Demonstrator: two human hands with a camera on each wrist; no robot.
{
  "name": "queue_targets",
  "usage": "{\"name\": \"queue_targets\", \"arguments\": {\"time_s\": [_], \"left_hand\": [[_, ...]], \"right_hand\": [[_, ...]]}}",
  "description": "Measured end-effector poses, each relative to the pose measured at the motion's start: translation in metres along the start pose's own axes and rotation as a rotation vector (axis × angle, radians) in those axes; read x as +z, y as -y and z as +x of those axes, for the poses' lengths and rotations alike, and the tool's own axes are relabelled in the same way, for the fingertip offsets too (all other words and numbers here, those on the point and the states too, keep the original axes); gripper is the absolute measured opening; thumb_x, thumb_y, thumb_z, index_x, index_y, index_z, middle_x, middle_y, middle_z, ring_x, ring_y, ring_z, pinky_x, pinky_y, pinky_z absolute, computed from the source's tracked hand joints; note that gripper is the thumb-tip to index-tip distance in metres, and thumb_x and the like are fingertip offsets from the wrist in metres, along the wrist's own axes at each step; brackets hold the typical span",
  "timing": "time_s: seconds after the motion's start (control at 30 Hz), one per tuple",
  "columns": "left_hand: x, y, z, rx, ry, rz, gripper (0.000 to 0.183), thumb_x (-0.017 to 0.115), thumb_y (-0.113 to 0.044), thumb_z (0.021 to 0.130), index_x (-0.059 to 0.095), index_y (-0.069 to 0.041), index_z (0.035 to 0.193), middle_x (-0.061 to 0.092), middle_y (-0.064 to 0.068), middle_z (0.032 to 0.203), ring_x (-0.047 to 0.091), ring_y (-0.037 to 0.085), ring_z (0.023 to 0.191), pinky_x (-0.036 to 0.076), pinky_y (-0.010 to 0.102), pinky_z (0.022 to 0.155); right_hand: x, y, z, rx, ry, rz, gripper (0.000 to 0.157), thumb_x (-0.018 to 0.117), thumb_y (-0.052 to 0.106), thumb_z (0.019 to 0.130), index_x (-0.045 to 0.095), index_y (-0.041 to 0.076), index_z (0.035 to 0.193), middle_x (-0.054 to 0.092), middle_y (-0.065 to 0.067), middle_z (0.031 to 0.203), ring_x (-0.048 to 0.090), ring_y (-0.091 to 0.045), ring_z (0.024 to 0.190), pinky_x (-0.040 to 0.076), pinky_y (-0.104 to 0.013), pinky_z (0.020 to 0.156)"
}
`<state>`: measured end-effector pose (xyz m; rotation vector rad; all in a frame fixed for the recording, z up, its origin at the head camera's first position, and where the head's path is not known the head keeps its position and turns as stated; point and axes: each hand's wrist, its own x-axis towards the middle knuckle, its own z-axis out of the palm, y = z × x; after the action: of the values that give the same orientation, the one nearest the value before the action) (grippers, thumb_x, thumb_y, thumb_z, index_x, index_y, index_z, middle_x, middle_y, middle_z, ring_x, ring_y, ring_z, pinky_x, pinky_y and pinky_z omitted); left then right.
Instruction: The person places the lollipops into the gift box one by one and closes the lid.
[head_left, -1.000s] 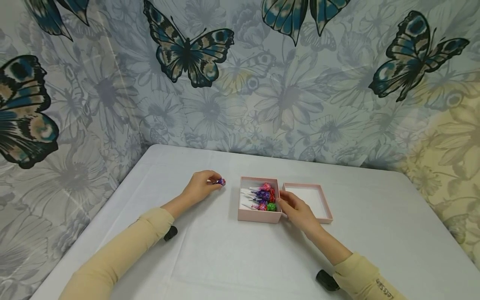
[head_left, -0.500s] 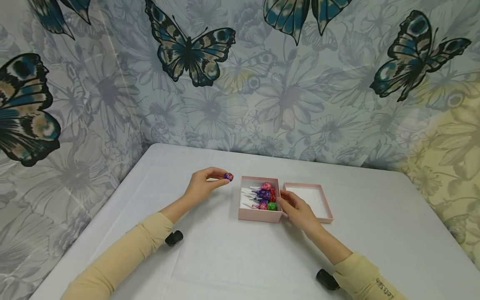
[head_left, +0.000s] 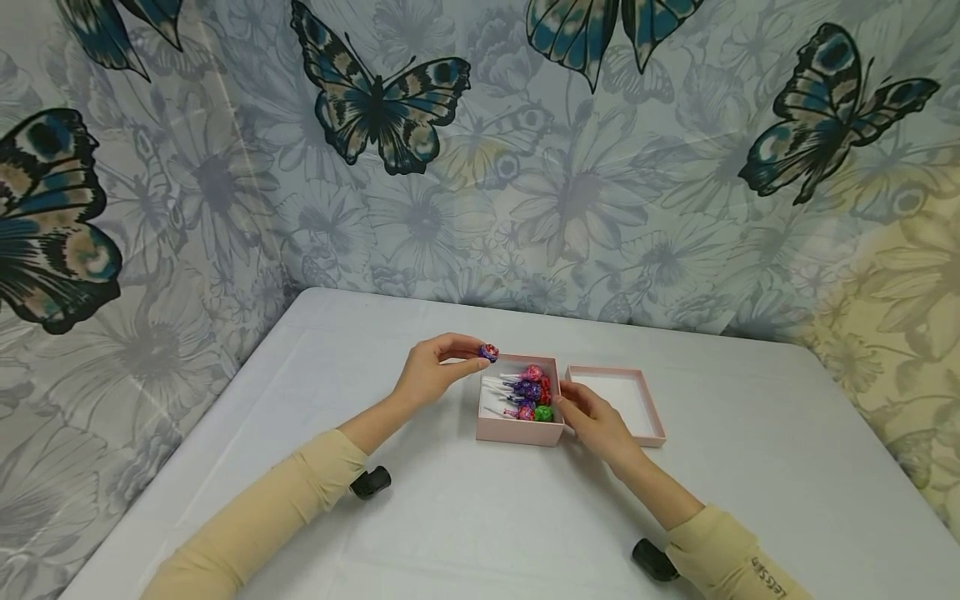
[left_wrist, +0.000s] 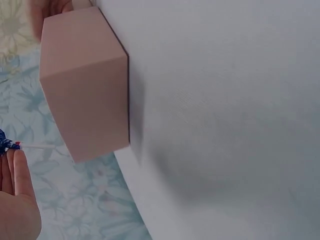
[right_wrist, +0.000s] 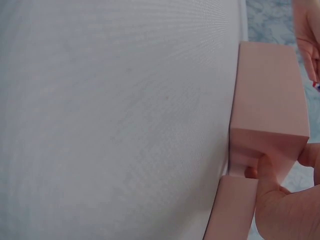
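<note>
My left hand [head_left: 435, 373] pinches a lollipop in a purple-blue and red wrapper [head_left: 489, 352] between thumb and fingertips, at the far left corner of an open pink box [head_left: 517, 431]. In the left wrist view, the white stick [left_wrist: 39, 146] of this lollipop points toward the box. Inside the box, several wrapped lollipops [head_left: 528, 390] lie with their sticks to the left: pink, purple, red and green heads. My right hand [head_left: 597, 423] holds the box by its right wall; in the right wrist view, fingers lie against that side and a fingertip [right_wrist: 307, 152] meets the upper edge.
A shallow pink-rimmed lid [head_left: 652, 406] with a white inside lies right beside the box, close to my right hand. A white cloth covers the table [head_left: 420, 517]. Butterfly-patterned fabric [head_left: 570, 183] rises behind it. Black devices [head_left: 371, 482] hang at both wrists.
My left hand has carried the lollipop to the right, from beside the box to its far left corner. The right hand and the box stay in place.
</note>
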<state>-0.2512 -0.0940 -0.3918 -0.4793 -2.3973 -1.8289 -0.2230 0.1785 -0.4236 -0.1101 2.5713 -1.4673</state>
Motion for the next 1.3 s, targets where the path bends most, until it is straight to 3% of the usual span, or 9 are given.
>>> {"name": "queue_targets", "arguments": {"time_s": [0.33,0.53,0.93,1.2,1.3], "left_hand": [[0.036,-0.007,0.004,0.038,0.088,0.028,0.026,0.079,-0.029,0.084,0.073,-0.017,0.106,0.071,-0.007,0.096,0.066,0.008,0.091,0.056,0.028,0.074],[0.052,-0.009,0.007,0.107,0.168,0.12,0.023,0.079,-0.021,0.084,0.073,-0.013,0.104,0.072,-0.004,0.092,0.067,0.007,0.086,0.056,0.023,0.068],[0.059,-0.002,0.018,0.223,0.368,0.461,0.021,0.077,-0.016,0.085,0.071,-0.006,0.103,0.071,0.001,0.092,0.066,0.008,0.084,0.051,0.015,0.073],[0.065,-0.004,0.02,0.223,0.404,0.627,0.023,0.075,-0.021,0.088,0.073,-0.007,0.105,0.072,0.001,0.094,0.066,0.01,0.086,0.052,0.021,0.075],[0.066,-0.003,0.019,0.229,0.408,0.673,0.024,0.075,-0.023,0.088,0.073,-0.008,0.107,0.072,0.0,0.097,0.066,0.01,0.087,0.053,0.022,0.074]], "right_hand": [[0.0,0.002,0.0,0.022,-0.001,0.003,0.053,0.053,0.034,0.102,0.043,0.004,0.145,0.051,-0.019,0.14,0.052,-0.034,0.125,0.047,-0.044,0.098],[-0.001,0.002,-0.001,0.002,0.0,0.01,0.052,0.052,0.033,0.102,0.043,0.004,0.144,0.051,-0.019,0.14,0.053,-0.033,0.124,0.048,-0.044,0.098],[-0.003,-0.001,-0.001,-0.032,-0.002,0.006,0.05,0.052,0.035,0.102,0.046,0.007,0.143,0.055,-0.016,0.137,0.055,-0.03,0.121,0.052,-0.038,0.089],[-0.003,-0.002,0.0,-0.036,0.006,0.021,0.05,0.052,0.033,0.102,0.045,0.006,0.143,0.054,-0.017,0.137,0.054,-0.031,0.122,0.05,-0.041,0.095],[-0.003,-0.002,0.0,-0.034,0.004,0.017,0.05,0.052,0.033,0.102,0.045,0.006,0.143,0.055,-0.017,0.137,0.056,-0.03,0.121,0.052,-0.039,0.091]]}}
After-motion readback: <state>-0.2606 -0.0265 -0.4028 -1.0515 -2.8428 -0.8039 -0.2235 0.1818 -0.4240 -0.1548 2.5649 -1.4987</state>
